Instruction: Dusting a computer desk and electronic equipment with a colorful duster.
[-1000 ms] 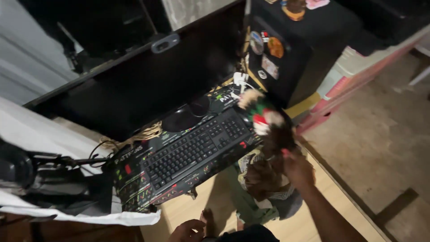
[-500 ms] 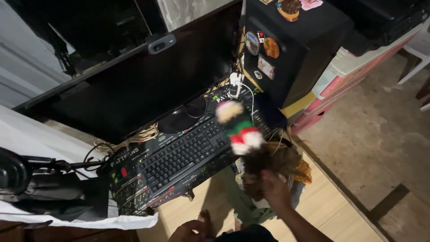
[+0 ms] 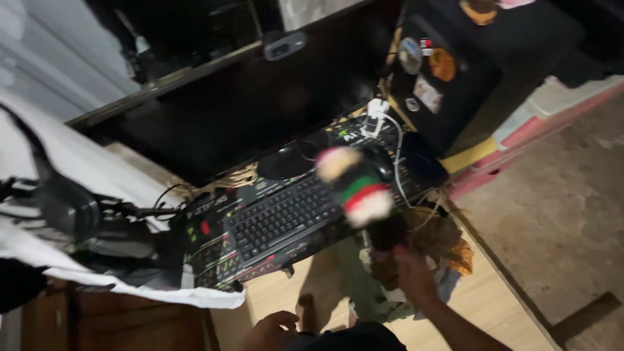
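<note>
Your fingers on the right hand [image 3: 415, 276] were wrapped tight around the dark handle of a fluffy duster [image 3: 356, 187], its cream, green, red and white tufts blurred just above the right end of the keyboard [image 3: 286, 214]; your left hand [image 3: 272, 330] rested low by your lap, fingers loosely curled and holding nothing. The dusting looked to be midway: you were over the keys, while the screen and tower appeared not yet reached, though dust itself was too dim to judge. You had one dark monitor [image 3: 247, 110], one black computer tower [image 3: 455, 71], one keyboard, one duster, one mouse [image 3: 379, 160], one webcam [image 3: 284, 45].
</note>
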